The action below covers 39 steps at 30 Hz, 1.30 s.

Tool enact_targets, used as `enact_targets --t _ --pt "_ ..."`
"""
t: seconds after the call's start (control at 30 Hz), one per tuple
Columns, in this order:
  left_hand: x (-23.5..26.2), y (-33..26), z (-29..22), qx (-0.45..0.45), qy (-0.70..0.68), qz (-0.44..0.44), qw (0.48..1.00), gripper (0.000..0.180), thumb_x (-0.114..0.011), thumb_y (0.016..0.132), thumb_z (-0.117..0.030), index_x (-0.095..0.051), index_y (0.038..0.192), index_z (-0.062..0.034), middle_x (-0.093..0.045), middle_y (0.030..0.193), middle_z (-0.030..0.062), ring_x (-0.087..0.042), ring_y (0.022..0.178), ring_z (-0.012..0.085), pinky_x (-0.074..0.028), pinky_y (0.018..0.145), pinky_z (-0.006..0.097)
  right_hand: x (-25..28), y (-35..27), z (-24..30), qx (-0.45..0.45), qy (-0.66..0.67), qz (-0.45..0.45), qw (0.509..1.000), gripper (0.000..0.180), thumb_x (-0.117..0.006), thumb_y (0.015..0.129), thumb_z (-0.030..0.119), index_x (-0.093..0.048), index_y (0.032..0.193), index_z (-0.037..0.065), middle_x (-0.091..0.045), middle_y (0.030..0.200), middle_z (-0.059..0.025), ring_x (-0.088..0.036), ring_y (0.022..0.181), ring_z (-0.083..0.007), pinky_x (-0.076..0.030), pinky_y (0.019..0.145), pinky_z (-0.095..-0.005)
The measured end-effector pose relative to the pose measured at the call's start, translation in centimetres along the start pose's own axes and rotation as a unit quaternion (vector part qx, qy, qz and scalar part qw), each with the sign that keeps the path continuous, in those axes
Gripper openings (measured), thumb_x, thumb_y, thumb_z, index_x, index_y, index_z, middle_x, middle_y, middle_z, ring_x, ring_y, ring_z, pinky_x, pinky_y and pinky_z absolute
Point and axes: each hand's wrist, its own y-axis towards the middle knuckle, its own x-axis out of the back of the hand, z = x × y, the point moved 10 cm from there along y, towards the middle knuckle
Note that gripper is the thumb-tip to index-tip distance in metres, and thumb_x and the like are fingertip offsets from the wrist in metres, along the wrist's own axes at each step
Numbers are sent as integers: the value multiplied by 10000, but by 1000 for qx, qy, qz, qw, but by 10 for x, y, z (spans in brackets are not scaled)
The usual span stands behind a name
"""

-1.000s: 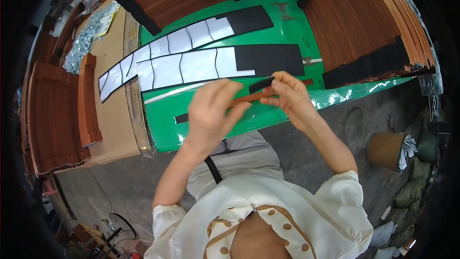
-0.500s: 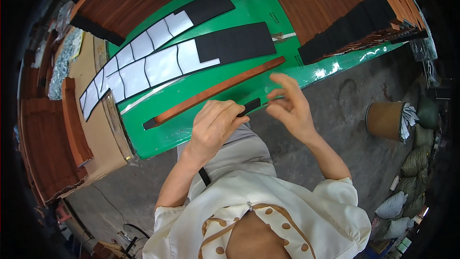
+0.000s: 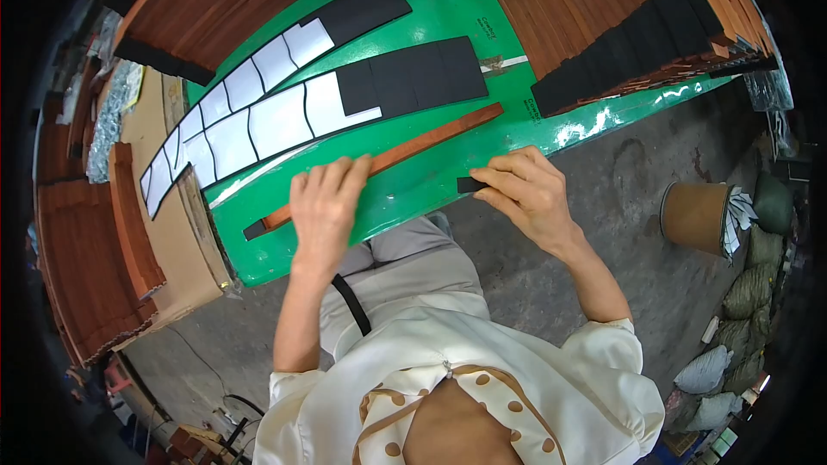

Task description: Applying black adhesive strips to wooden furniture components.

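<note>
A narrow reddish-brown wooden strip (image 3: 431, 139) with a black tip at its left end lies slantwise along the near side of the green table. My left hand (image 3: 326, 207) is over the strip's left half, fingers bent across it; its fingertips are partly hidden. In my right hand (image 3: 530, 192), thumb and fingers pinch a small flat black pad (image 3: 469, 184) just off the table's near edge. Beyond the strip lie two black sheets, the nearer sheet (image 3: 413, 77) and the farther sheet (image 3: 366, 13), both partly covered with white backing pieces.
Stacks of brown wooden strips with black ends stand at the back left (image 3: 215, 0) and right (image 3: 568, 9). More brown strips (image 3: 73, 250) lie on cardboard (image 3: 177, 250) at the left. A brown bin (image 3: 693, 217) with white scraps and several sacks (image 3: 748, 293) occupy the floor at right.
My left hand has let go of the black pad and moved left onto the wooden strip. My right hand now pinches the pad; a thin strand between the hands no longer shows.
</note>
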Motion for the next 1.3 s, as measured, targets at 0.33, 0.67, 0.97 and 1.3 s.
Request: enact_targets --t 0.33,0.67,0.97,1.3 --pt "8 -11 27 46 13 34 998 354 -716 692 -86 -630 1034 -68 -610 979 51 -558 909 207 -364 774 362 -13 21 -23 -32 64 16 997 265 -747 681 85 -675 934 53 -634 870 -55 -549 800 -225 -466 681 -332" --pt "-42 21 4 137 -194 -20 971 193 -746 688 -149 -690 858 -80 -629 894 0 -552 811 176 -319 741 339 -54 53 -26 0 50 89 995 212 -727 703 100 -710 912 66 -607 847 -33 -536 829 -203 -468 703 -318" --pt "-46 19 7 153 -212 -16 965 195 -749 688 -149 -691 856 -69 -639 882 6 -560 770 177 -318 747 342 -62 57 -27 1 37 119 992 198 -726 703 103 -717 900 87 -610 854 -10 -538 838 -197 -477 690 -317" --pt "-44 18 7 161 -213 -35 963 196 -759 678 -146 -681 842 -71 -640 841 7 -563 751 180 -312 741 345 -65 57 -29 -3 31 131 991 188 -720 714 117 -715 899 87 -608 855 -13 -537 846 -199 -477 708 -331"
